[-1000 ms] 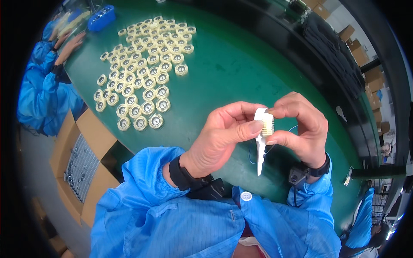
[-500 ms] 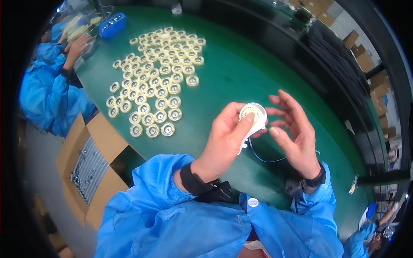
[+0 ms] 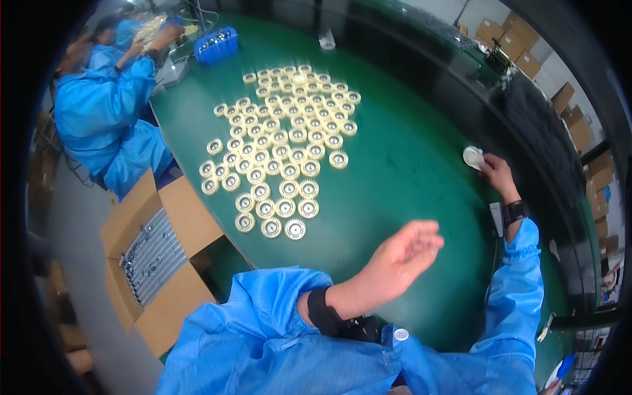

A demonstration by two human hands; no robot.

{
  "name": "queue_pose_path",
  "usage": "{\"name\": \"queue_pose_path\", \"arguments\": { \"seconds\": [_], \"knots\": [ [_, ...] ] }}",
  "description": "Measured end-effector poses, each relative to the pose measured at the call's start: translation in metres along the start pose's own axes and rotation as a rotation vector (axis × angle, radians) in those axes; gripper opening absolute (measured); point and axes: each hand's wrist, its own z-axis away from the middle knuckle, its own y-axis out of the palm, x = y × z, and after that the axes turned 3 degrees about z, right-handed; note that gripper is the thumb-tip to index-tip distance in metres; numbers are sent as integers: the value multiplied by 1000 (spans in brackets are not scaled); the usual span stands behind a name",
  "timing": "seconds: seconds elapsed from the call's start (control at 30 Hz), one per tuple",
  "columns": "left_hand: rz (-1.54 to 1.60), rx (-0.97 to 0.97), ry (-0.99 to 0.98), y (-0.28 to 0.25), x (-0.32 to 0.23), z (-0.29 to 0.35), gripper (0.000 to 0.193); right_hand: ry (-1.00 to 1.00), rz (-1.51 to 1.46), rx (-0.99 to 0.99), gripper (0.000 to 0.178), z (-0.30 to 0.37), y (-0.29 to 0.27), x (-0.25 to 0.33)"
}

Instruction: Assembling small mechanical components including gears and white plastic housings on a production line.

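Observation:
Out at the right side of the table, my right hand reaches away with its arm stretched. Its fingers pinch the edge of a white round plastic housing, close over the green tabletop; whether the housing touches it I cannot tell. My left hand hovers over the near middle of the table, fingers loosely bent and nothing seen in them. To its left, many cream toothed rings with dark and silver centres lie spread flat in a cluster.
An open cardboard box with rows of metal parts stands beside the table's left edge. A blue bin of small parts sits at the far left, near a co-worker in a blue coat. Dark cloth lies beyond the right edge.
My right hand has taken the white housing from my left hand and carried it far to the right. My left hand has let go and shifted right and lower. The view has turned.

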Motion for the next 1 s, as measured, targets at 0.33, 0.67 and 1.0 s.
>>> {"name": "queue_pose_path", "arguments": {
  "seconds": [0.33,0.67,1.0],
  "knots": [
    [109,147,-147,0,-5,1,26,-453,158,-194,30,-23,10,91],
    [204,153,-151,1,2,-6,18,-611,-182,-36,36,25,129,258],
    [8,-89,-17,-6,10,-14,21,-144,-918,279,24,129,55,163]
  ]
}}
